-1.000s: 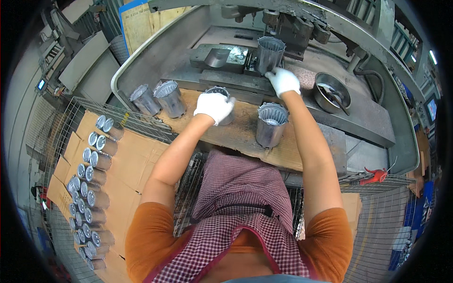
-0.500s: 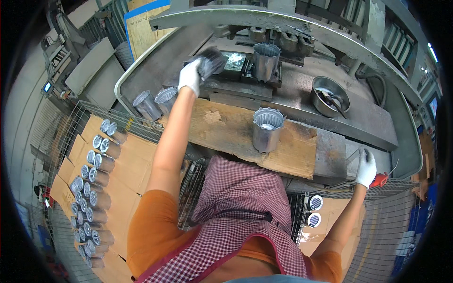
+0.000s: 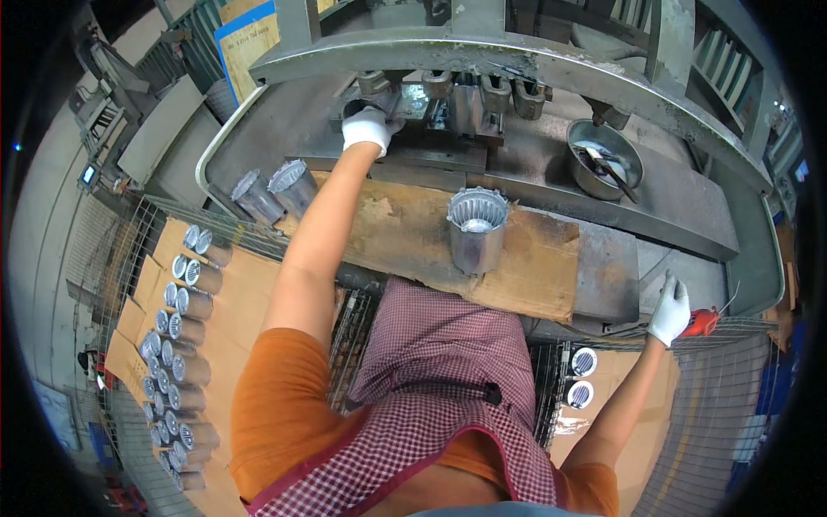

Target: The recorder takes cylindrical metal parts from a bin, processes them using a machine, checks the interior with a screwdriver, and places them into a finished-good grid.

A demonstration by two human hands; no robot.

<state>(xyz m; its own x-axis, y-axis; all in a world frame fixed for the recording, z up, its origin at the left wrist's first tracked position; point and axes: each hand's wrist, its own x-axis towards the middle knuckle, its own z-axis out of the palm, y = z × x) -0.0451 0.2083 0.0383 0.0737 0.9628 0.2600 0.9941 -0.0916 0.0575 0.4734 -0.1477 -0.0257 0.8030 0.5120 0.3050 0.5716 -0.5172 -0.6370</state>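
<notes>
My left hand (image 3: pixel 369 131), in a white glove, is closed around a dark grey metal cup (image 3: pixel 351 109) at the left end of the press fixture. The cup is mostly hidden behind the glove. Beside it, another metal cup (image 3: pixel 468 110) stands in the fixture beneath the press blocks (image 3: pixel 495 93). A ribbed, open-topped metal cup (image 3: pixel 476 241) rests upright on the cardboard in front of me. My gloved right hand (image 3: pixel 669 314) is at the right side with fingers stretched upward, next to a red-handled tool (image 3: pixel 702 322); I see nothing held in it.
Two metal cups (image 3: pixel 293 187) lean at the cardboard's left end. A steel bowl (image 3: pixel 594 183) with dark-handled tools sits right. Rows of finished-looking cups (image 3: pixel 185 370) lie in the left wire basket; two more (image 3: pixel 581 395) are in the right one. A heavy press beam (image 3: pixel 500 59) crosses overhead.
My left hand has brought the metal cup down against the fixture's left end. The press beam and blocks sit lower, around the cup in the fixture. My right hand has hardly moved.
</notes>
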